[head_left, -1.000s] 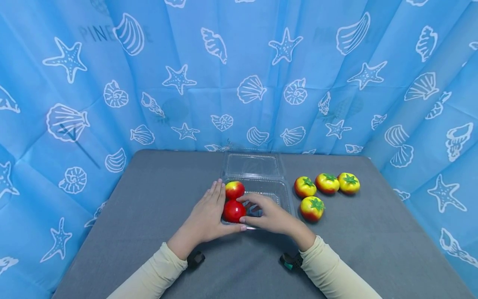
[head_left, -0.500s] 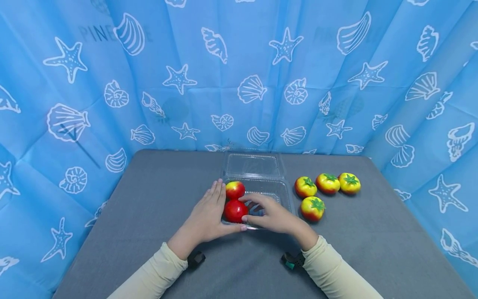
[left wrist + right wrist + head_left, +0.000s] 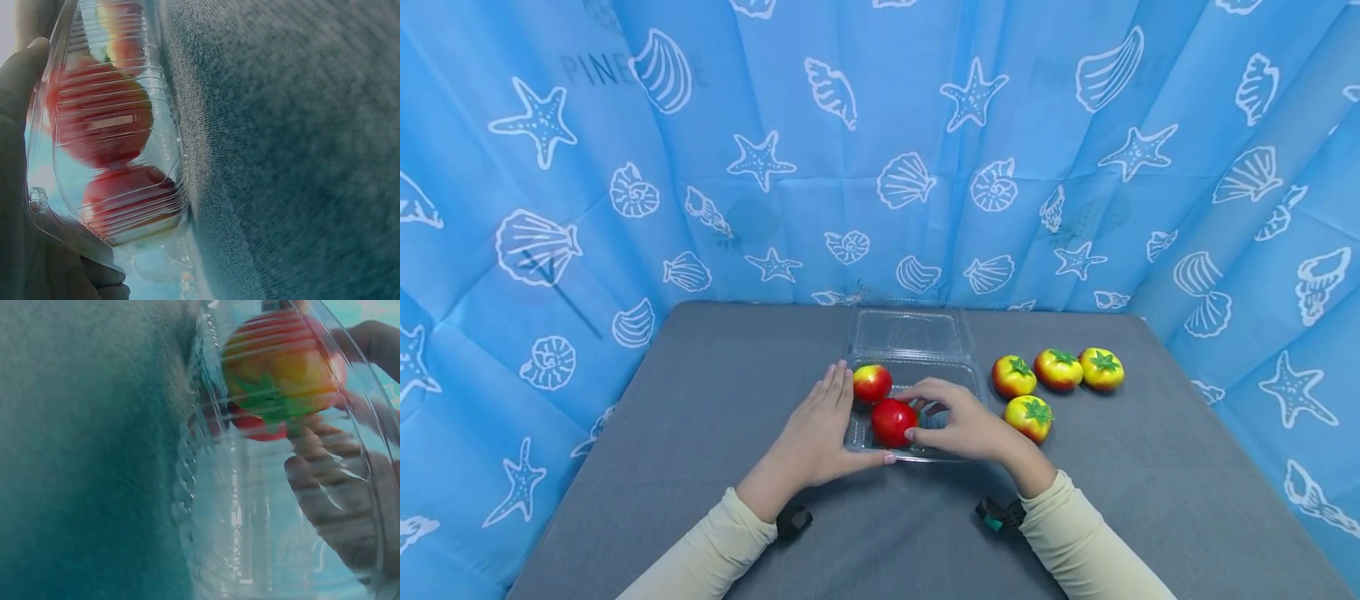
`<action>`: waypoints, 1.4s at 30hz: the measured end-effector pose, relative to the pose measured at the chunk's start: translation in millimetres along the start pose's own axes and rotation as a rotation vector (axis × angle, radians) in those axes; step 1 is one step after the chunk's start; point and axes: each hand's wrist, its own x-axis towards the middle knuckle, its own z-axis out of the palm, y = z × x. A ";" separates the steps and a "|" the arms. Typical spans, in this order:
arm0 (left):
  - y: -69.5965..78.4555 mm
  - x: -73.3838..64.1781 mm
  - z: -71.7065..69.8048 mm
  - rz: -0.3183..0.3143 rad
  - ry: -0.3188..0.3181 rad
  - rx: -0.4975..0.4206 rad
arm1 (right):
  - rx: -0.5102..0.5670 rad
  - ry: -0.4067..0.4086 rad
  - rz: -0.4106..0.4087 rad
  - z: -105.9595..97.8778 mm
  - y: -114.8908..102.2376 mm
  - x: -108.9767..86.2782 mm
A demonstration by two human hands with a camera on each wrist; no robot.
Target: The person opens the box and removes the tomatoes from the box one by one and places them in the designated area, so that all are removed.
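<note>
A clear plastic clamshell box [image 3: 958, 375] stands with its lid folded back. In it, the right hand [image 3: 966, 423] holds a red tomato [image 3: 892, 422], with thumb at the near side and fingers at the far side; its green calyx [image 3: 265, 397] faces right in the right wrist view. A second red-and-yellow tomato [image 3: 872, 383] lies at the box's back left. Along the left side lies the left hand [image 3: 814, 437], its fingers straight and its thumb stretched along the front rim. The left wrist view shows both tomatoes through the ribbed wall.
Right of the box, several yellow-and-red tomatoes [image 3: 1058, 369] with green calyxes rest on the grey cloth-covered table [image 3: 1157, 467]. The open lid [image 3: 906, 329] lies behind the box. A blue shell-print curtain [image 3: 910, 217] hangs along the back and sides.
The right hand and the front tomato have moved to the right inside the box, away from its left wall. The left hand has stayed where it was.
</note>
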 end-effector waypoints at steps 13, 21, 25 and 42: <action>-1.9 -0.4 2.0 -0.007 -0.009 0.000 | -0.029 0.026 -0.004 -0.6 0.8 1.2; -2.4 -0.5 3.8 -0.005 -0.001 0.007 | -0.044 0.026 0.026 2.2 2.6 1.7; -2.8 -0.7 3.9 -0.003 -0.005 0.010 | -0.046 0.033 0.035 1.9 2.6 1.5; -2.7 -0.2 3.3 -0.002 -0.011 -0.003 | -0.035 0.151 -0.016 -5.0 1.0 -2.6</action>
